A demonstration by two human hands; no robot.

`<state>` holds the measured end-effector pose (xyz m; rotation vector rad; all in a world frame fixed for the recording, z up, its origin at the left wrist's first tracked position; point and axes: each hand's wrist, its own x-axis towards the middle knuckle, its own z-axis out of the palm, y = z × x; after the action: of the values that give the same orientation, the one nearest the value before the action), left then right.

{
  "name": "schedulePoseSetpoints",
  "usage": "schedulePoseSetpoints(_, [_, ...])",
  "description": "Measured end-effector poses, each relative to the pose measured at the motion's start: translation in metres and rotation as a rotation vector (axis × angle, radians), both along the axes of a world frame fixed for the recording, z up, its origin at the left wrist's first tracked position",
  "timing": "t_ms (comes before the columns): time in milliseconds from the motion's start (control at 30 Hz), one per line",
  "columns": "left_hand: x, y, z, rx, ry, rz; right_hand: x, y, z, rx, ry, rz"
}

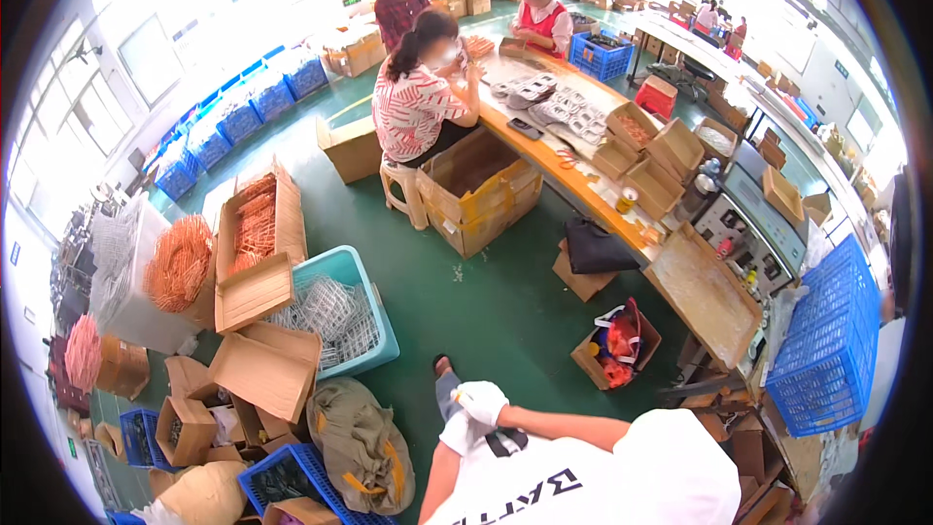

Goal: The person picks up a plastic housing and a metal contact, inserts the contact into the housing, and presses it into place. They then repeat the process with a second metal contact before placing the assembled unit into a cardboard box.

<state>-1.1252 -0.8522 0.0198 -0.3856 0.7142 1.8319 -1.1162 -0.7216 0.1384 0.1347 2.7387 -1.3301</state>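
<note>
My left hand [461,434] and my right hand [481,401], both in white gloves, meet in front of my white shirt. The right one is curled and rests over the fingers of the left, hiding them. Whatever may lie between the two is covered by the gloves. A small black and white patch [506,442] shows beside them against the shirt; I cannot tell what it is. Below the hands my foot [443,365] stands on the green floor. Nearest on the left are a grey-green sack [360,442] and a turquoise tub [387,326] of white wire pieces.
Cartons, one with orange wire pieces [255,224], and blue crates [292,481] crowd the left. A long workbench [544,160] runs to the right, with a carton [637,355] beneath and a blue crate [826,340] beside it. People sit at its far end.
</note>
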Motion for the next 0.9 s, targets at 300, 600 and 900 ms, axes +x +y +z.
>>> schedulePoseSetpoints(300, [-0.293, 0.027, 0.110, -0.072, 0.148, -0.308, -0.279, 0.036, 0.039, -0.050, 0.090, -0.149])
schedulePoseSetpoints(600, [-0.507, 0.043, 0.126, 0.136, 0.053, -0.092, -0.506, 0.060, 0.021, -0.064, 0.188, 0.011])
schedulePoseSetpoints(900, [-0.712, 0.048, 0.168, 0.102, 0.230, 0.025, -0.734, 0.082, 0.046, -0.140, -0.144, -0.063])
